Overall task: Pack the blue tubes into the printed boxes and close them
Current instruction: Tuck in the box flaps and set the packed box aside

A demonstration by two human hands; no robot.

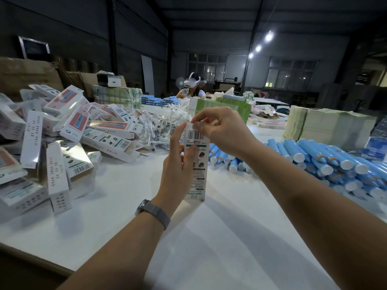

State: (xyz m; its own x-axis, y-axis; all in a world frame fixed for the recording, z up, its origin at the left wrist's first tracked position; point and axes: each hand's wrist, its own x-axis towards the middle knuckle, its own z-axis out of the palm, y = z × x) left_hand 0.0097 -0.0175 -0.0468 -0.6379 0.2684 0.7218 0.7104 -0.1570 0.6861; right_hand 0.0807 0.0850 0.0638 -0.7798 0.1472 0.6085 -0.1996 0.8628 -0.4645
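Cardboard of the printed box (195,162) looks thin and light, so I judge it stiff along its folded edges but easy to dent on the wide faces; the best hold is on the long narrow sides, near the middle, as the left hand (178,164) does now, its fingers and thumb curled round the box and keeping it upright with its lower end on the white table (129,195). The right hand (217,128) is at the top end, where its fingers pinch the top flap (193,126); I think the closing step is in progress. Whether a tube is already inside, I cannot tell. The blue tubes (326,160) lie in a heap on the table to the right, with white caps; they seem smooth and a little slippery, and soft enough to be squeezed, so the body is better to take than the cap. A pile of boxes (62,132) lies to the left. On the held box a barcode (195,135) is clear, and small upside-down letters near the bottom, too blurred to read surely.
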